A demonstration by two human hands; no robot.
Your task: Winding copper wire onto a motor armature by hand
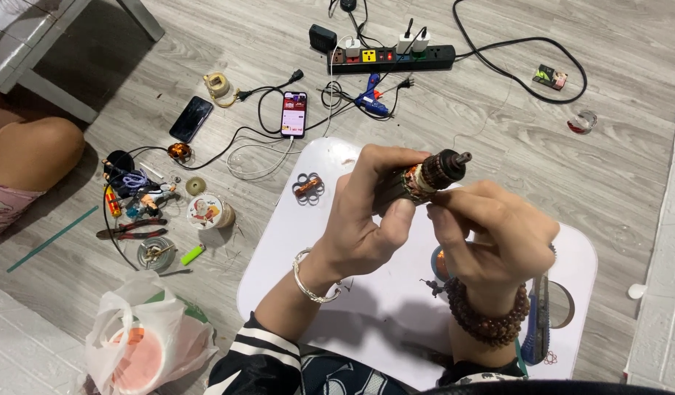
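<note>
Gripping a motor armature (424, 178), both hands' fingers (396, 212) pinch it above the white board (367, 292), copper coil (308, 187) nearby.

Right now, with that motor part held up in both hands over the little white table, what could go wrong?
The left hand grips the motor rotor while the right hand picks at its copper winding; a slip might break the fine wire or nick a fingertip. If dropped, the rotor could land on the white table and roll off. The utility knife beside the right wrist could be bumped.
</note>
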